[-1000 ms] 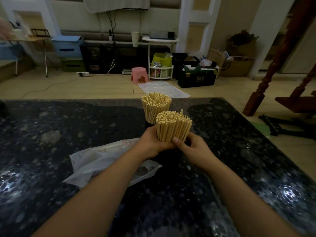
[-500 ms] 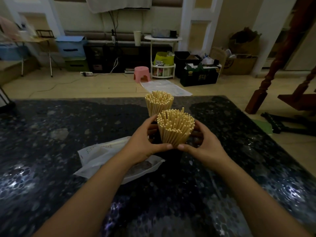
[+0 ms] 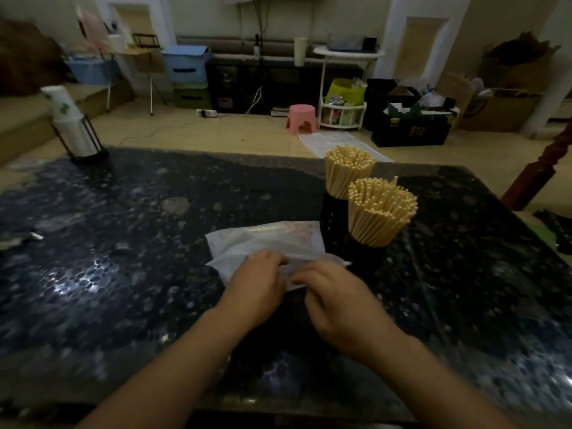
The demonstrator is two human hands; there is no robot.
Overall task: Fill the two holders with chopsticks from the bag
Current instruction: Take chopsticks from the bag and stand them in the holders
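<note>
1. We have one view only, from a wide-angle camera worn on the person's head.
2. It looks forward and down across the dark speckled table (image 3: pixel 130 243), close above it.
3. Both forearms enter from 6 o'clock.
4. Toward 12 o'clock the view reaches the floor and the far wall.

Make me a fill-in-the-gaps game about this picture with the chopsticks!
1. Both hands, the left hand and right hand, are touching the ____.
2. The number of black holders packed with chopsticks is ____.
3. The little stool on the floor is coloured ____.

Missing words: bag; two; pink
</note>
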